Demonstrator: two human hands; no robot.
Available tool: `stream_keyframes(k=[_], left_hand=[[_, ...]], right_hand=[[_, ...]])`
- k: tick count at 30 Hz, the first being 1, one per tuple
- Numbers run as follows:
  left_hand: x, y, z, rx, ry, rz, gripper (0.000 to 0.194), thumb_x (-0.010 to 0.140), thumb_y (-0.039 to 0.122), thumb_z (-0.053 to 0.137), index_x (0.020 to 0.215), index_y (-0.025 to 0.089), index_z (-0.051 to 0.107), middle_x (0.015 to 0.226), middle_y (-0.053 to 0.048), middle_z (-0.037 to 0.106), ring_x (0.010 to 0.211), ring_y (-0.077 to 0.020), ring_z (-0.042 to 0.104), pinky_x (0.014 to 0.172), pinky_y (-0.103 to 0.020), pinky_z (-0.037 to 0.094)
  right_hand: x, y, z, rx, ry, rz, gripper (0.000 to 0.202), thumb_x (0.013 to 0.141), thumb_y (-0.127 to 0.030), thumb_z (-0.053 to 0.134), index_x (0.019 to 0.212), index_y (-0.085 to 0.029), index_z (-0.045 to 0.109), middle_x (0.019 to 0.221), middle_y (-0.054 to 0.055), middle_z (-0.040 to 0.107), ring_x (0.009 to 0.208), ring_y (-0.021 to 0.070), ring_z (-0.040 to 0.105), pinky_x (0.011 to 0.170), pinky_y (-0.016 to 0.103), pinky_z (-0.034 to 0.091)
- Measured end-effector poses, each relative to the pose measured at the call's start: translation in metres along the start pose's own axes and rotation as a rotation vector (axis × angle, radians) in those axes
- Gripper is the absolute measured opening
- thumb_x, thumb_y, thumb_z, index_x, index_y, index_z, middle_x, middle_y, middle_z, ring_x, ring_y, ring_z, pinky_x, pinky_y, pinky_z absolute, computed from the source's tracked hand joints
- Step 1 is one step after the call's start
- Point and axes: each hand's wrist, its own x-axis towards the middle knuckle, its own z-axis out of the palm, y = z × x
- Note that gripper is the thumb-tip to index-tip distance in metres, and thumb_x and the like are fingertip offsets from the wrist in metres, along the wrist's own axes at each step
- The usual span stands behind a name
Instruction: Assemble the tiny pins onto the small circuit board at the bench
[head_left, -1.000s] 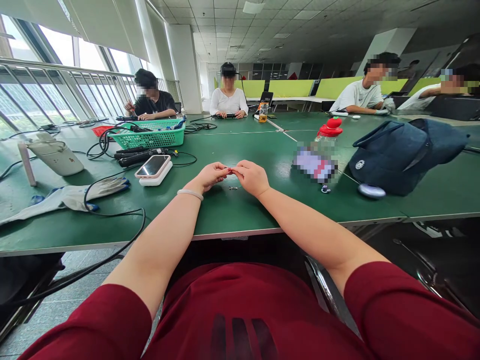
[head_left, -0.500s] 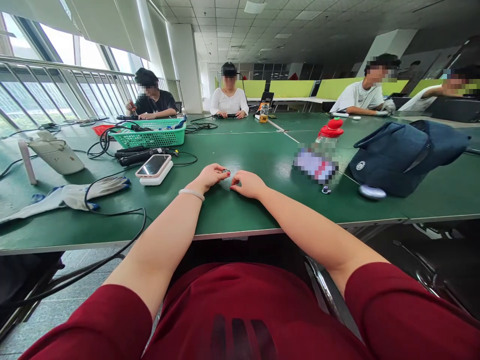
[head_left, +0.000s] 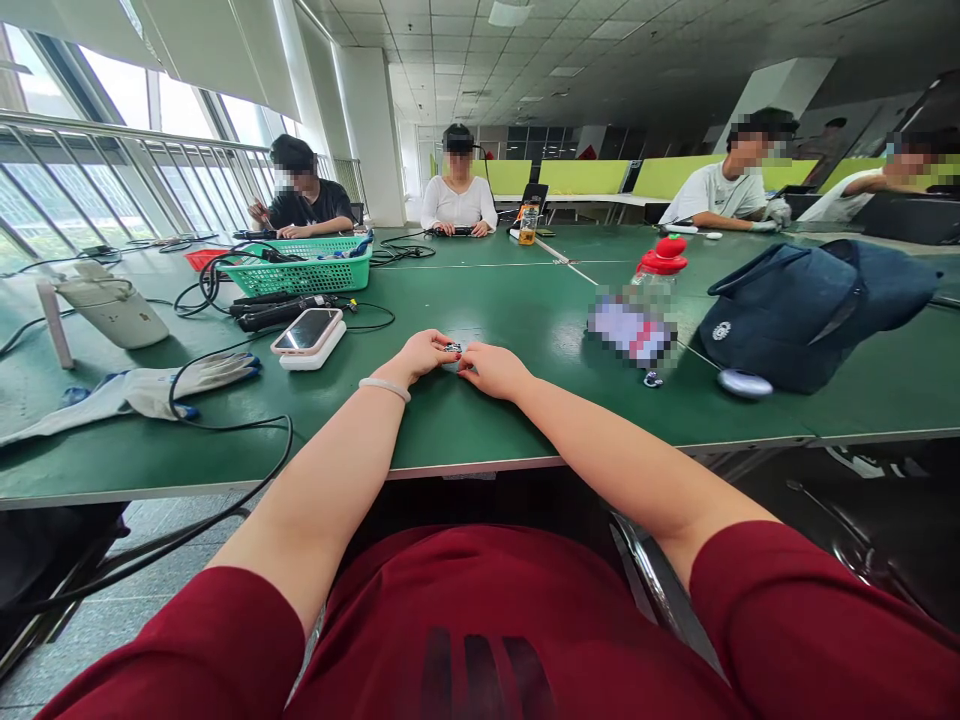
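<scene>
Between my two hands, just above or on the green table point(head_left: 540, 400), is a small black-and-silver thing point(head_left: 453, 348), too small for me to tell its kind. My left hand point(head_left: 421, 356) pinches it with thumb and fingertips. My right hand point(head_left: 496, 371) is closed, with its curled fingertips up against the near side of the same spot. What those fingers grip, if anything, is hidden. A pale band circles my left wrist.
Left of my hands lie a phone on a white box point(head_left: 311, 345), a work glove point(head_left: 150, 388), black cables and a green basket point(head_left: 330, 265). To the right are a blurred phone point(head_left: 631, 330), a red-capped bottle point(head_left: 663, 262) and a blue bag point(head_left: 795, 320). Several people sit around the table.
My right hand has come slightly left, closing the small gap to my left fingertips. More of the small thing shows between the hands.
</scene>
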Motion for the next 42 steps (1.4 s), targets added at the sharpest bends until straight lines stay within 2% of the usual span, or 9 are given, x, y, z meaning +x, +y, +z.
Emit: stream_keyframes(k=[5, 9, 14, 20, 26, 32, 34, 38, 42], left_hand=[[-0.001, 0.001, 0.000, 0.052, 0.007, 0.007, 0.035, 0.053, 0.011, 0.081, 0.078, 0.014, 0.058, 0.058, 0.003, 0.061, 0.058, -0.0113, 0.058, 0.062, -0.027, 0.043], [-0.003, 0.003, 0.000, 0.052, 0.004, 0.004, 0.036, 0.051, 0.011, 0.082, 0.076, 0.015, 0.057, 0.058, 0.002, 0.063, 0.058, -0.0129, 0.060, 0.065, -0.029, 0.045], [-0.006, 0.008, 0.002, 0.068, -0.092, -0.016, 0.034, 0.051, 0.009, 0.082, 0.073, 0.016, 0.056, 0.060, 0.001, 0.065, 0.062, -0.0145, 0.063, 0.071, -0.032, 0.047], [-0.008, 0.010, 0.003, 0.099, -0.200, 0.025, 0.032, 0.050, 0.009, 0.082, 0.070, 0.015, 0.058, 0.063, 0.000, 0.067, 0.062, -0.0139, 0.063, 0.073, -0.033, 0.047], [-0.007, 0.010, 0.002, 0.118, -0.218, 0.030, 0.029, 0.051, 0.007, 0.080, 0.070, 0.015, 0.060, 0.063, 0.001, 0.067, 0.062, -0.0125, 0.062, 0.073, -0.032, 0.046], [-0.008, 0.012, 0.002, 0.097, -0.171, 0.005, 0.033, 0.050, 0.012, 0.083, 0.072, 0.015, 0.059, 0.063, 0.000, 0.067, 0.062, -0.0135, 0.062, 0.071, -0.032, 0.047], [-0.008, 0.012, 0.002, 0.077, -0.130, -0.007, 0.033, 0.050, 0.013, 0.083, 0.073, 0.014, 0.059, 0.060, 0.000, 0.066, 0.060, -0.0132, 0.062, 0.068, -0.031, 0.047], [-0.007, 0.010, 0.002, 0.038, -0.069, -0.029, 0.034, 0.050, 0.012, 0.083, 0.072, 0.014, 0.058, 0.056, 0.001, 0.064, 0.058, -0.0133, 0.061, 0.067, -0.030, 0.046], [-0.005, 0.008, 0.002, 0.026, -0.071, -0.035, 0.034, 0.050, 0.012, 0.083, 0.072, 0.014, 0.058, 0.061, -0.001, 0.066, 0.062, -0.0144, 0.063, 0.069, -0.031, 0.046]], right_hand=[[0.000, 0.000, 0.001, 0.000, 0.010, 0.001, 0.020, 0.093, -0.027, 0.047, 0.092, -0.019, 0.065, 0.102, 0.007, 0.061, 0.089, 0.0172, 0.061, 0.075, 0.028, 0.044], [-0.002, 0.004, -0.002, 0.078, 0.092, 0.019, 0.020, 0.093, -0.026, 0.046, 0.093, -0.019, 0.064, 0.102, 0.007, 0.060, 0.089, 0.0159, 0.059, 0.077, 0.027, 0.043], [-0.003, 0.007, -0.007, 0.145, 0.202, 0.055, 0.020, 0.093, -0.021, 0.044, 0.096, -0.018, 0.064, 0.102, 0.007, 0.060, 0.087, 0.0161, 0.057, 0.077, 0.027, 0.043], [-0.003, 0.005, -0.009, 0.145, 0.188, 0.042, 0.020, 0.092, -0.021, 0.045, 0.096, -0.018, 0.064, 0.103, 0.007, 0.060, 0.087, 0.0161, 0.057, 0.075, 0.026, 0.042], [-0.003, 0.004, -0.007, 0.121, 0.163, 0.033, 0.020, 0.092, -0.023, 0.047, 0.093, -0.019, 0.066, 0.103, 0.006, 0.061, 0.086, 0.0153, 0.057, 0.074, 0.026, 0.041], [-0.002, 0.011, -0.009, 0.195, 0.223, 0.106, 0.021, 0.090, -0.018, 0.048, 0.093, -0.020, 0.068, 0.100, 0.005, 0.062, 0.087, 0.0151, 0.057, 0.076, 0.026, 0.041], [-0.002, 0.015, -0.010, 0.234, 0.189, 0.160, 0.019, 0.089, -0.020, 0.050, 0.091, -0.019, 0.069, 0.094, 0.005, 0.063, 0.085, 0.0150, 0.057, 0.075, 0.026, 0.041], [-0.001, 0.022, -0.007, 0.270, 0.004, 0.162, 0.015, 0.081, -0.031, 0.065, 0.090, -0.020, 0.070, 0.089, 0.003, 0.065, 0.083, 0.0145, 0.056, 0.074, 0.025, 0.040], [0.001, 0.021, -0.003, 0.209, -0.049, 0.123, 0.012, 0.083, -0.028, 0.062, 0.086, -0.020, 0.070, 0.090, 0.003, 0.066, 0.084, 0.0143, 0.057, 0.074, 0.024, 0.039]])
